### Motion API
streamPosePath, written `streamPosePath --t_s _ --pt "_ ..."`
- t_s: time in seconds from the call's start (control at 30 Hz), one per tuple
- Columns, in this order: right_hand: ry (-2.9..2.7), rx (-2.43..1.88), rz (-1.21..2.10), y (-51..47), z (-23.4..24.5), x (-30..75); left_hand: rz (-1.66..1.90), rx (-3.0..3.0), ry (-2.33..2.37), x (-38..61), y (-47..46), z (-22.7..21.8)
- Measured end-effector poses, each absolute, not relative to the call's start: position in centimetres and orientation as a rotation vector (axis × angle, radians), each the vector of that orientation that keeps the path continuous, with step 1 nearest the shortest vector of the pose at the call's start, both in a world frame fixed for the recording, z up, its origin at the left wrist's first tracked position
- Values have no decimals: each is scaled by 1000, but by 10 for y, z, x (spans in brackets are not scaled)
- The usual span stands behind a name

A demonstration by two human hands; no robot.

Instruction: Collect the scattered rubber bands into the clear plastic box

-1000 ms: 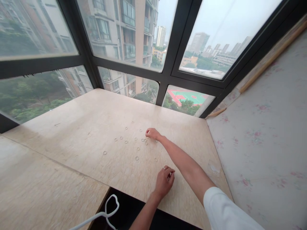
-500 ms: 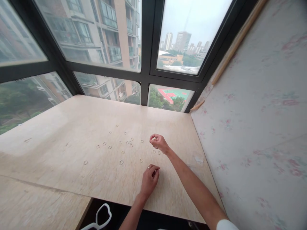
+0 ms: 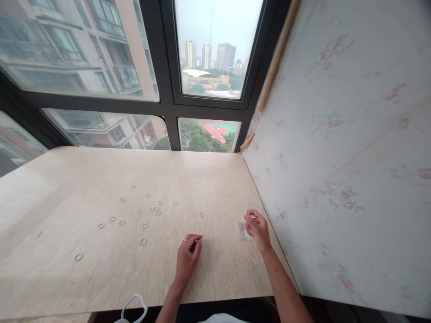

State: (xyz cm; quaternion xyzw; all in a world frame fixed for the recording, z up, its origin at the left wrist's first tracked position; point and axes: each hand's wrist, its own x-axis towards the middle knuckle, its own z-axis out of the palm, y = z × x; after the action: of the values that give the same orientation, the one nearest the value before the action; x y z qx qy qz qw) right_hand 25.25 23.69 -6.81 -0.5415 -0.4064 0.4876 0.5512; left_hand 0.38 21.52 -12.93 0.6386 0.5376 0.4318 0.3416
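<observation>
The right hand (image 3: pixel 257 228), fingers curled, covers part of a clear packet (image 3: pixel 242 231) near the flowered wall (image 3: pixel 336 161). The left hand (image 3: pixel 189 253) half-curls beside scattered rings (image 3: pixel 154 209); I cannot tell what either holds.

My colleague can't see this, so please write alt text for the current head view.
A person's right hand is beside a clear, plastic-looking packet on a beige, marble-patterned surface, near a floral wall. The left hand, wearing a pale finger ring, is nearer scattered thin, round, metallic-looking rings.

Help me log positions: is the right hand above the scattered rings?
No, the right hand is near the wall, right of the scattered rings.
</observation>
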Motion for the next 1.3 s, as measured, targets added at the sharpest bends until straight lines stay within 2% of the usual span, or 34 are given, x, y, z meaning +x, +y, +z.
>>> streamPosePath --t_s 0.13,0.33,0.57,0.73,0.97,1.3 --pt "-1022 -1553 915 214 -71 282 1132 1663 1405 3 218 -133" --pt "-1453 -1803 510 213 -74 289 1146 1666 1419 2 221 -135" --pt "-1750 -1972 285 224 -85 285 1151 1653 1419 2 220 -133" --pt "-1861 -2036 222 227 -88 285 1148 1639 1416 2 219 -133" --pt "-1815 -1905 184 214 -90 288 1151 1631 1419 2 218 -132" --pt "-1906 -1572 478 159 -112 246 1151 1647 1384 2 215 -138"
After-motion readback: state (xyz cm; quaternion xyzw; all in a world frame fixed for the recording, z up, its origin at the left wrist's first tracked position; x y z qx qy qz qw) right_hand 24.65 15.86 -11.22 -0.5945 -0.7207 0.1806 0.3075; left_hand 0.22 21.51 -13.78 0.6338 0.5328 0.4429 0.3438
